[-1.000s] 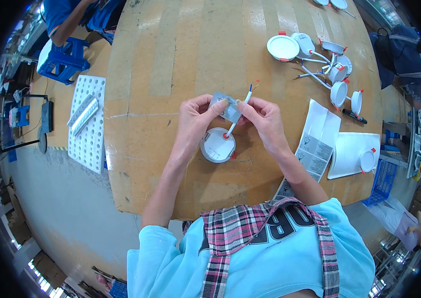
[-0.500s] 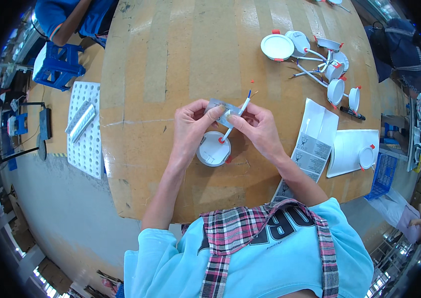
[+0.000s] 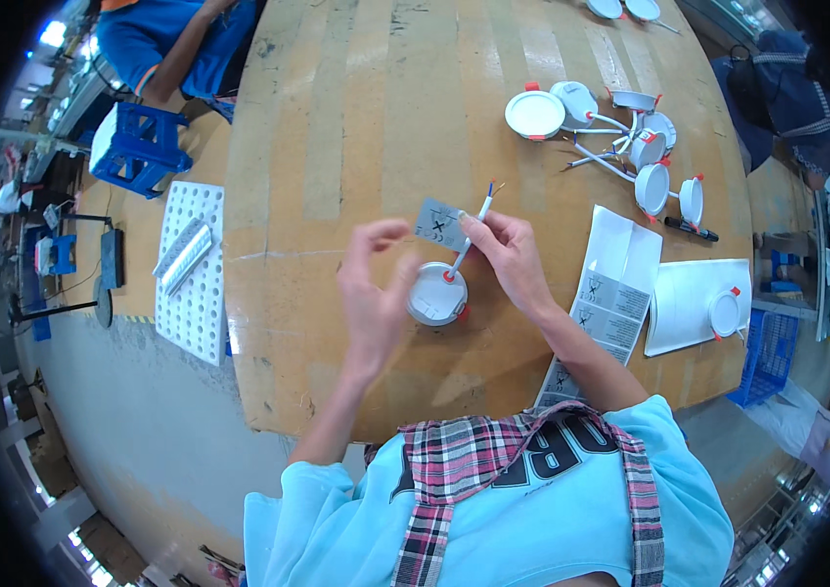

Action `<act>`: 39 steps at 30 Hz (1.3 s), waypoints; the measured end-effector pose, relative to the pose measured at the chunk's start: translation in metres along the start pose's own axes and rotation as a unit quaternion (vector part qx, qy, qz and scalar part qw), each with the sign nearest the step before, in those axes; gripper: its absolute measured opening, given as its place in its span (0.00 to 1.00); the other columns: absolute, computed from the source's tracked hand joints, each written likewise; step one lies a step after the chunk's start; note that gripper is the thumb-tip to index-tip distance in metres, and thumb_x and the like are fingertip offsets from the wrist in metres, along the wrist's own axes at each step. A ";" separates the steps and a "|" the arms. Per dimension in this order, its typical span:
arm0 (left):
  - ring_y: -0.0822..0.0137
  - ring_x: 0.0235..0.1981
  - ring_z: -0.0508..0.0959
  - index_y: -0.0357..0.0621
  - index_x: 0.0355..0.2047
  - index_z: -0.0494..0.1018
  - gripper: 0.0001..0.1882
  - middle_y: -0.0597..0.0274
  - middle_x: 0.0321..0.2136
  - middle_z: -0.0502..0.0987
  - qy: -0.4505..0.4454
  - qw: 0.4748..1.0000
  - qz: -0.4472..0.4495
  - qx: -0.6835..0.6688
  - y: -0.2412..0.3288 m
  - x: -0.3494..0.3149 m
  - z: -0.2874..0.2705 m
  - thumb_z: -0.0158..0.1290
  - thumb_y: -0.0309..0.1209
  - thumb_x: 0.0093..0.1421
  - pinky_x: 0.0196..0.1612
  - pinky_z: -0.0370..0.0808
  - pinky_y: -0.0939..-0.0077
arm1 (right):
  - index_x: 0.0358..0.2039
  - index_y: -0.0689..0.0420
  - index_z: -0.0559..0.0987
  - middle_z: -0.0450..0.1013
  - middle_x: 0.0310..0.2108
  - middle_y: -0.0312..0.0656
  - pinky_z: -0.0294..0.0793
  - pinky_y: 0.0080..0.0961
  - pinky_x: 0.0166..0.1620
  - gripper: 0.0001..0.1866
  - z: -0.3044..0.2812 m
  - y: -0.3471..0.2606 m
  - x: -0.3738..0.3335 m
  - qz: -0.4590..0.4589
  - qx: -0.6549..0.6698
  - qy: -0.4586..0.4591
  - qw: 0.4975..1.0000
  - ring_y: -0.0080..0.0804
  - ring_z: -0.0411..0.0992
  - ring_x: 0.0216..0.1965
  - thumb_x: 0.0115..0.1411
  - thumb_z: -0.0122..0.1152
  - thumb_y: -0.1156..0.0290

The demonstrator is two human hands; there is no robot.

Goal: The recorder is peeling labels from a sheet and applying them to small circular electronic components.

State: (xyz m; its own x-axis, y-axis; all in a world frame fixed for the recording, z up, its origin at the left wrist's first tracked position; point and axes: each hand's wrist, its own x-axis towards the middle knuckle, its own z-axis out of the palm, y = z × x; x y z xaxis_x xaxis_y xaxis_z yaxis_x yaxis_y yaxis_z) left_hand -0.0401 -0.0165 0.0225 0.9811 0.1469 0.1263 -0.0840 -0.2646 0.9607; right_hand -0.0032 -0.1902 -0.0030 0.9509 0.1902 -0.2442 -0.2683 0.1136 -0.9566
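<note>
A round white downlight [image 3: 437, 293] with red clips lies on the table in front of me. Its white cable [image 3: 464, 256] rises from a red grommet, and bare blue and brown wire ends show at the tip. A silver printed label [image 3: 439, 223] sticks out from the cable like a flag. My right hand [image 3: 515, 259] pinches the label's end against the cable between thumb and fingers. To the left of the downlight, my left hand [image 3: 373, 303] is apart from the label, its fingers spread and slightly blurred, holding nothing.
Several downlights [image 3: 535, 114] with cables lie at the far right beside a black marker [image 3: 691, 230]. A label sheet [image 3: 612, 284] and a white stack with one lamp [image 3: 674, 303] lie nearer. A white perforated tray [image 3: 201, 318] stands left; another person's arm [image 3: 180, 59] is far left.
My left hand has let go of the label and drawn back left and down. The label now shows its printed face beside the cable. My right hand still pinches it.
</note>
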 end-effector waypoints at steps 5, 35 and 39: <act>0.52 0.52 0.66 0.44 0.44 0.71 0.24 0.53 0.51 0.67 -0.067 0.964 0.105 0.237 0.005 -0.060 0.019 0.64 0.27 0.46 0.55 0.63 0.60 | 0.34 0.68 0.78 0.75 0.28 0.37 0.74 0.18 0.32 0.15 -0.010 0.006 0.003 -0.027 -0.032 -0.001 0.999 0.18 0.72 0.29 0.62 0.56 0.66; 0.67 0.25 0.74 0.38 0.56 0.59 0.34 0.58 0.25 0.73 -0.365 0.926 -0.063 0.068 -0.018 -0.022 0.169 0.60 0.36 0.52 0.28 0.71 0.74 | 0.40 0.63 0.74 0.70 0.36 0.46 0.70 0.25 0.35 0.15 0.019 -0.064 -0.058 -0.533 -0.161 0.060 0.829 0.35 0.69 0.34 0.50 0.52 0.88; 0.66 0.27 0.75 0.37 0.56 0.59 0.34 0.58 0.27 0.74 -0.386 0.920 -0.011 0.061 -0.034 -0.031 0.171 0.60 0.36 0.52 0.31 0.71 0.76 | 0.35 0.60 0.77 0.70 0.36 0.45 0.70 0.24 0.34 0.13 0.019 -0.077 -0.075 -0.541 -0.148 0.018 0.827 0.33 0.69 0.33 0.50 0.52 0.88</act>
State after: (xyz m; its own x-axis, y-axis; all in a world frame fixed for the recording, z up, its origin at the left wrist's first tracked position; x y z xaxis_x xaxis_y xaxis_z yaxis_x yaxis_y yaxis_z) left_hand -0.0383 -0.1754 -0.0563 0.8173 -0.5559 -0.1516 -0.0885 -0.3811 0.9203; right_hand -0.0570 -0.1949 0.0921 0.6145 0.1038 0.7820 0.7884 -0.0470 -0.6133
